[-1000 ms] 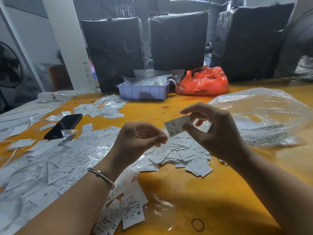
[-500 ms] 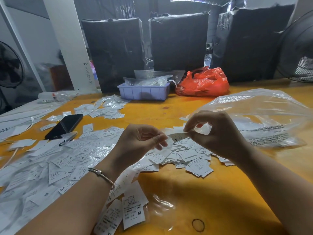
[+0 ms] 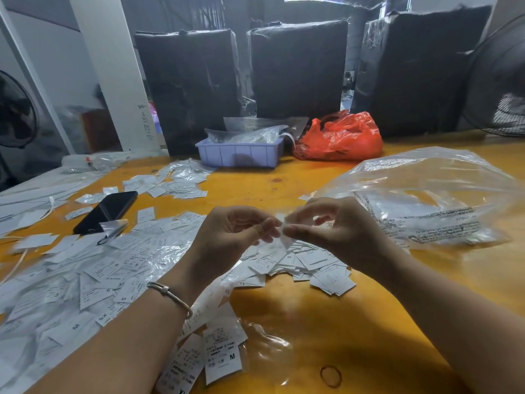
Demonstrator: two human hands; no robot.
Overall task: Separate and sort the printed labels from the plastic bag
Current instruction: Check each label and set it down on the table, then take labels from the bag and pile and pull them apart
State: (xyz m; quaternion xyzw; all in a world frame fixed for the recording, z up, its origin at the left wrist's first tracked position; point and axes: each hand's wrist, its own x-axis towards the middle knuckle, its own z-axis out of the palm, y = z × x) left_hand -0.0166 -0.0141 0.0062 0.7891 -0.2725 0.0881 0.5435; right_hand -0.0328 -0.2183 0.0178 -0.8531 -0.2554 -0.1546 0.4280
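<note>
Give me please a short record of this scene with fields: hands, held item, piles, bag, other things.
hands: left hand and right hand meet above the table
held item: small blurred label, pinched by both
piles: loose labels under the hands
bag: clear plastic bag, right
other things: phone, lilac tray, red bag

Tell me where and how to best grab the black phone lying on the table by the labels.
Grip the black phone across its two long edges near the middle, coming straight down from above. It lies flat, screen up, on the yellow table, so there is nothing to hook underneath. Its near end touches a shiny clip and loose labels, so the far half looks the easier place, I think.
</note>
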